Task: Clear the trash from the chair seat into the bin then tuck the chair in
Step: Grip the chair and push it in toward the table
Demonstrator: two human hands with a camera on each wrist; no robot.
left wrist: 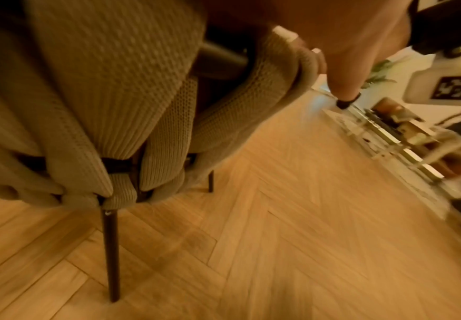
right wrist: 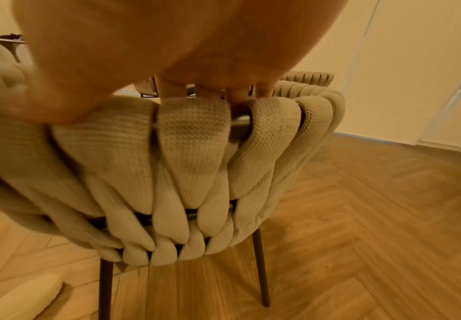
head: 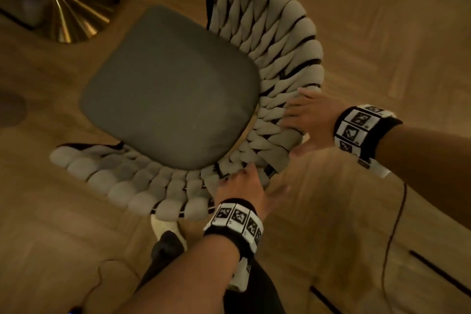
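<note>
No trash is being seen on the chair seat [head: 168, 89] ahead of the hands; clearing appears done. The woven backrest [head: 280, 58] is being gripped by the left hand [head: 244, 186] and right hand [head: 311, 120], so tucking in is judged left.

Herringbone wood floor [head: 356, 20] bears chair [head: 168, 89], brass table base [head: 74, 18].

The right hand [head: 309, 120] has its fingertips tucked out of sight over the top rim of the woven chair back [head: 277, 64]. The left hand [head: 242, 191] is blurred, and its fingers seem to curl under the weave. Beyond both hands, the table base [head: 68, 20] is cut off by the frame edge.
</note>
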